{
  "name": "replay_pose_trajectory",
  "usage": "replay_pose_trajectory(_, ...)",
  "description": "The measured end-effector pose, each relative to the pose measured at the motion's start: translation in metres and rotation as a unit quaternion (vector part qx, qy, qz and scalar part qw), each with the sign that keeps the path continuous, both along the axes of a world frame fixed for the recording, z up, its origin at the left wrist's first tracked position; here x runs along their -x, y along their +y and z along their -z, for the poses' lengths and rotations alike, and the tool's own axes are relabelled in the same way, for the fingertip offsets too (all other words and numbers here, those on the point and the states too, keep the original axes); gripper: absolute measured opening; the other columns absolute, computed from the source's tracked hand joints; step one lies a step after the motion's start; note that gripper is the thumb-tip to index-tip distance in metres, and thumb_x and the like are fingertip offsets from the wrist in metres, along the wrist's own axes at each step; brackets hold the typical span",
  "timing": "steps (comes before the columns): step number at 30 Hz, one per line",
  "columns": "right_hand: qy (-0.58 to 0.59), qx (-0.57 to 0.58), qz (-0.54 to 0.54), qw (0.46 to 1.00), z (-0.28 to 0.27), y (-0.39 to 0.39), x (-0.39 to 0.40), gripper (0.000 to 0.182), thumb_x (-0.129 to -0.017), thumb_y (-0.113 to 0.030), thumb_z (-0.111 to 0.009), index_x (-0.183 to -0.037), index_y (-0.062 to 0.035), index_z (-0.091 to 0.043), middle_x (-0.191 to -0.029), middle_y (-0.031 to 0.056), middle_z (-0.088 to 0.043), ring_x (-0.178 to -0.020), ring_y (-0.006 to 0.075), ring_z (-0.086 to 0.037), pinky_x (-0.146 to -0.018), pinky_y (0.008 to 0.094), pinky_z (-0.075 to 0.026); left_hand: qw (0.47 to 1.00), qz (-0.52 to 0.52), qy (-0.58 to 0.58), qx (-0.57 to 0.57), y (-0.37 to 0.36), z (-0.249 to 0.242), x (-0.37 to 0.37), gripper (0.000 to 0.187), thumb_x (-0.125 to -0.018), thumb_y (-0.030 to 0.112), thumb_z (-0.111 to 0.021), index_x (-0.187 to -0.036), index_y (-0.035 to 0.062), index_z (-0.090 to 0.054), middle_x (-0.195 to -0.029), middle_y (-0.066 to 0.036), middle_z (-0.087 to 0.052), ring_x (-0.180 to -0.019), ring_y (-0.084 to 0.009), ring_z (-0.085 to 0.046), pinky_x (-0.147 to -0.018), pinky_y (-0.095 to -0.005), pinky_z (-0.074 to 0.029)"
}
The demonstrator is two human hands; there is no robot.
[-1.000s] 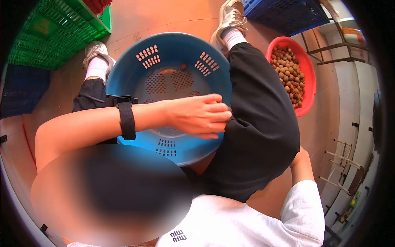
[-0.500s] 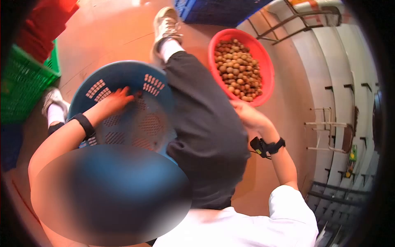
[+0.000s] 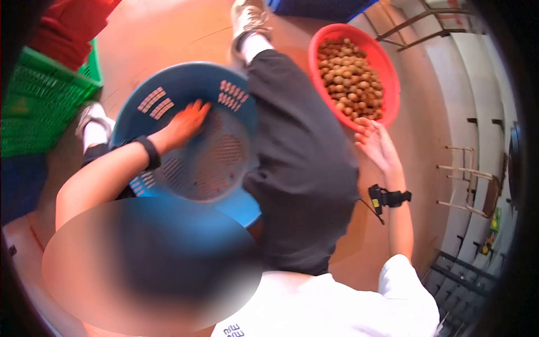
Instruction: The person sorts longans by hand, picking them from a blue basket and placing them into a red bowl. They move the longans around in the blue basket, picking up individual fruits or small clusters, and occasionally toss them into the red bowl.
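My left hand [image 3: 190, 121] reaches into a blue perforated plastic basket [image 3: 185, 73], its fingers stretched out and slightly blurred over the inside. A few small dark bits lie on the basket's slotted bottom. On the other side of my dark-trousered leg, my right hand [image 3: 380, 147] is palm up with loosely bent fingers, the fingertips right at the near rim of a red basin [image 3: 391, 95]. Nothing shows in that palm. Heaped in the basin are small round brown fruits or nuts [image 3: 351, 78].
A green plastic crate [image 3: 45, 106] with red cloth [image 3: 70, 33] over it stands at the left. Blue crates show at the top and left edges. Metal-framed furniture [image 3: 469, 180] and a pale wall line the right side. A blurred patch covers the lower left.
The view has shifted, so everything sits farther right and higher. My right hand has turned and moved out from beside the knee, showing its fingers. My left hand stays inside the basket.
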State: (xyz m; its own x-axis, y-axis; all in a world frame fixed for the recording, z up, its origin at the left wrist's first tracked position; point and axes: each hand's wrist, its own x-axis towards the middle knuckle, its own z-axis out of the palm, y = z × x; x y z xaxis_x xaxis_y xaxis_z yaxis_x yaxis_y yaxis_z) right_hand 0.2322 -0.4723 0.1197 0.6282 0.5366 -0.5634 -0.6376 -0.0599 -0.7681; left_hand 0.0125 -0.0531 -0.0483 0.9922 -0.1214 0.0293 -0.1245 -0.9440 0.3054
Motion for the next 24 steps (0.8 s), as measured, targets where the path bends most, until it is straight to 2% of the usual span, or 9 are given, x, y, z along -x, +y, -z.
replay_pose_trajectory(1, -0.005, 0.011, -0.006, 1.0, 0.0, 0.006, 0.006, 0.032, -0.09, -0.028, -0.047, -0.112, -0.0051, -0.05, -0.092, 0.0053, -0.059, -0.081, 0.0165, -0.058, -0.072, 0.0291, -0.048, 0.999, -0.022, -0.005, -0.031, 0.0, -0.006, -0.005, 0.054, -0.071, 0.003, -0.055, -0.122, 0.0026, -0.036, -0.109, -0.018, -0.043, -0.095, -0.0347, -0.049, -0.075, -0.0403, -0.049)
replay_pose_trajectory(5, -0.037, 0.062, -0.025, 0.997, -0.007, 0.013, 0.01, 0.031, -0.09, -0.027, -0.046, -0.111, -0.0048, -0.05, -0.09, 0.0039, -0.058, -0.079, 0.0144, -0.056, -0.07, 0.0272, -0.046, 0.998, 0.05, -0.024, -0.003, 0.006, -0.011, -0.015, 0.035, -0.077, 0.003, -0.045, -0.112, 0.0067, -0.045, -0.109, -0.013, -0.044, -0.093, -0.032, -0.049, -0.079, -0.0394, -0.048)
replay_pose_trajectory(8, -0.06, 0.069, -0.046, 0.995, -0.01, 0.019, 0.011, 0.03, -0.09, -0.027, -0.046, -0.11, -0.0048, -0.05, -0.089, 0.0036, -0.057, -0.079, 0.0137, -0.056, -0.069, 0.0263, -0.046, 0.996, 0.078, 0.034, 0.028, 0.003, -0.01, -0.015, 0.033, -0.078, 0.004, -0.043, -0.111, 0.0088, -0.046, -0.109, -0.015, -0.044, -0.093, -0.0322, -0.049, -0.079, -0.0401, -0.047)
replay_pose_trajectory(12, -0.093, 0.088, -0.083, 0.988, -0.016, 0.03, 0.022, 0.028, -0.091, -0.026, -0.045, -0.108, -0.0046, -0.05, -0.088, 0.0034, -0.057, -0.078, 0.0127, -0.055, -0.069, 0.0253, -0.045, 0.992, 0.064, 0.108, 0.013, 0.001, 0.001, -0.022, 0.032, -0.079, 0.006, -0.046, -0.11, 0.0083, -0.046, -0.108, -0.018, -0.046, -0.098, -0.0348, -0.05, -0.078, -0.0409, -0.047)
replay_pose_trajectory(16, -0.112, 0.09, -0.118, 0.982, -0.024, 0.037, 0.035, 0.028, -0.092, -0.026, -0.043, -0.107, -0.0043, -0.051, -0.087, 0.0034, -0.057, -0.077, 0.0123, -0.055, -0.068, 0.025, -0.045, 0.992, 0.053, 0.108, 0.035, 0.009, 0.009, -0.02, 0.029, -0.076, 0.011, -0.053, -0.104, 0.0066, -0.046, -0.096, -0.017, -0.054, -0.091, -0.0343, -0.055, -0.072, -0.0415, -0.049)
replay_pose_trajectory(19, -0.124, 0.065, -0.126, 0.982, -0.036, 0.043, 0.05, 0.03, -0.093, -0.029, -0.041, -0.106, -0.0044, -0.052, -0.087, 0.0032, -0.057, -0.078, 0.0121, -0.056, -0.068, 0.0248, -0.045, 0.989, -0.004, 0.141, 0.039, 0.003, -0.062, -0.031, 0.027, -0.076, 0.017, -0.058, -0.098, 0.006, -0.046, -0.08, -0.016, -0.062, -0.08, -0.0331, -0.061, -0.068, -0.0437, -0.049)
replay_pose_trajectory(22, -0.051, -0.038, -0.113, 0.992, -0.04, 0.047, 0.057, 0.034, -0.093, -0.033, -0.039, -0.107, -0.005, -0.051, -0.087, 0.0032, -0.058, -0.078, 0.0128, -0.057, -0.068, 0.0251, -0.046, 0.983, -0.005, -0.001, 0.186, 0.015, -0.126, -0.053, 0.024, -0.08, 0.021, -0.058, -0.095, 0.0036, -0.049, -0.078, -0.017, -0.062, -0.077, -0.0334, -0.061, -0.064, -0.0408, -0.047)
replay_pose_trajectory(23, -0.012, -0.057, -0.108, 0.992, -0.041, 0.051, 0.058, 0.036, -0.093, -0.035, -0.038, -0.108, -0.0052, -0.051, -0.087, 0.0033, -0.059, -0.077, 0.0132, -0.058, -0.068, 0.0253, -0.046, 0.978, -0.064, 0.005, 0.198, 0.008, -0.162, -0.058, 0.02, -0.081, 0.017, -0.057, -0.092, 0.0027, -0.049, -0.071, -0.015, -0.061, -0.068, -0.0285, -0.061, -0.061, -0.036, -0.046)
replay_pose_trajectory(24, 0.026, -0.077, -0.106, 0.991, -0.043, 0.056, 0.059, 0.038, -0.093, -0.037, -0.037, -0.109, -0.0054, -0.051, -0.086, 0.0034, -0.06, -0.076, 0.0137, -0.058, -0.068, 0.0256, -0.047, 0.951, -0.08, -0.057, 0.293, 0.002, -0.182, -0.06, 0.016, -0.081, 0.013, -0.057, -0.089, 0.0026, -0.049, -0.063, -0.011, -0.056, -0.059, -0.0195, -0.057, -0.055, -0.0303, -0.043)
